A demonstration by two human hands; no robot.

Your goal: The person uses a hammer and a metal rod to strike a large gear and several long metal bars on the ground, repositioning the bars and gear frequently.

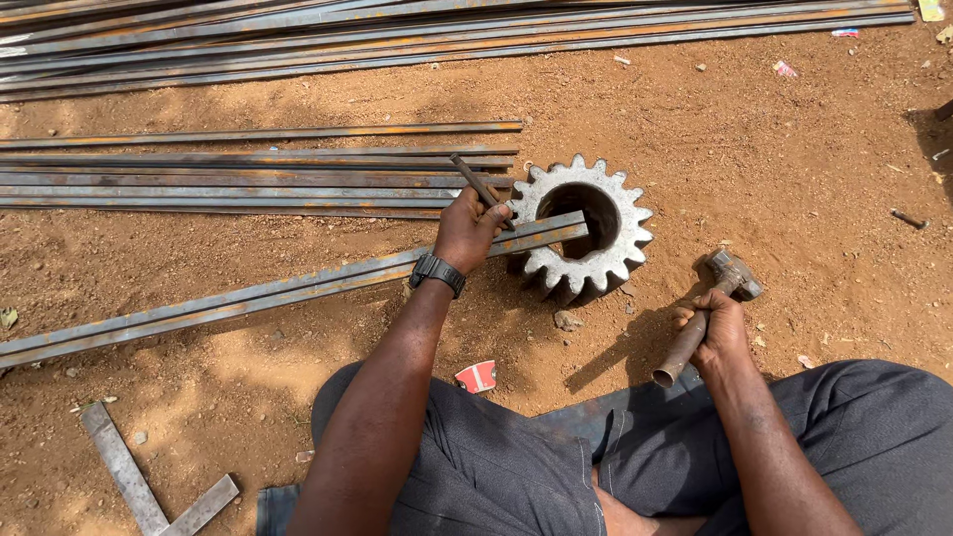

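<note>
My left hand [471, 226], with a black watch on the wrist, grips a dark metal chisel [476, 183] held at a slant over a long steel angle bar [248, 298]. The bar's right end rests across a large pale toothed gear [586, 226] lying flat on the dirt. My right hand [711, 333] holds a rusty metal hammer [707, 310] by its handle, head up, to the right of the gear and apart from it.
Several long steel bars [238, 179] lie on the reddish dirt behind the gear, with more bars [447, 35] along the top. A short flat metal piece [129, 474] lies at the lower left. A small red scrap [477, 376] sits by my knee.
</note>
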